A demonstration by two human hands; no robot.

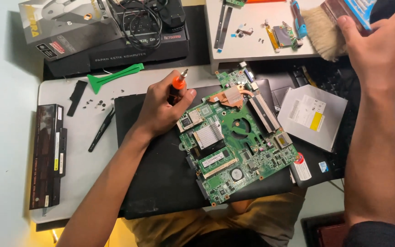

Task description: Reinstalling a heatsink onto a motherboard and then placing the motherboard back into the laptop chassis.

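Left hand (163,107) fisted around orange-handled screwdriver (178,84), tip up, resting beside green motherboard (234,142) lying on black laptop lid (161,174) on tabletop (76,151). Right hand (380,45) raised far right, fingers spread, near brush (321,32). Silver optical drive (314,116) right of board.

White desk (81,151) on pale floor (1,137), evenly lit.

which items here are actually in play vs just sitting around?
In play:
- left hand gripping the orange-handled screwdriver
- green motherboard on the black laptop lid
- right hand at the brush

Lying about:
- optical drive
- laptop battery
- green pry tool
- tweezers
- loose screws
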